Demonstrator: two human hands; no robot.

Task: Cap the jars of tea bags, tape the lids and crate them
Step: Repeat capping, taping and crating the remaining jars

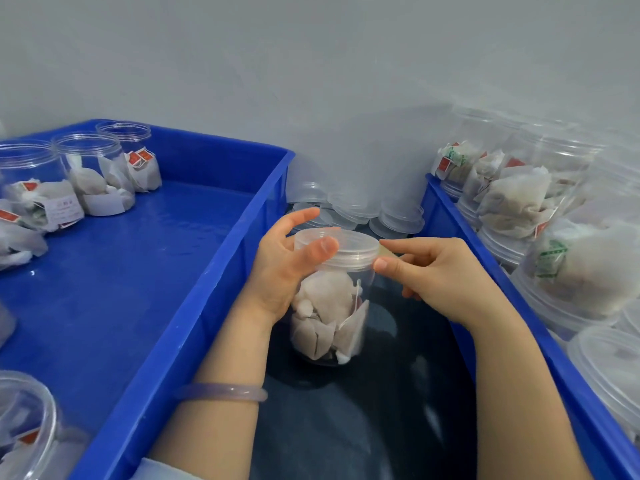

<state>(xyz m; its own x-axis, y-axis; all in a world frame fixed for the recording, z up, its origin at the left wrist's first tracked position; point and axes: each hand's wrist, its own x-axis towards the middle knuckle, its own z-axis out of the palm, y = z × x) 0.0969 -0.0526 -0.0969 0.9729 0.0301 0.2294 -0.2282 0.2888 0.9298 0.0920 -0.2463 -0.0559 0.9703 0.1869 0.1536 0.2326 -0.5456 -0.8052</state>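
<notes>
Between left crate [207, 306] and right crate [446, 213], both blue, upright on the dark counter [381, 427]: clear jar [329, 317] of tea bags, lid [341, 245] already on. Held round the shoulder by the left grip [282, 268], fingers curled, thumb against the lid's side. Pinched between thumb and forefinger of the right grip [443, 275]: short strip of yellowish tape [387, 251], at the lid's right edge. Likely to go wrong: tape curling onto the fingertips or creasing if slack; landing on lid alone, missing the seam; jar tipping if the left grip loosens.
</notes>
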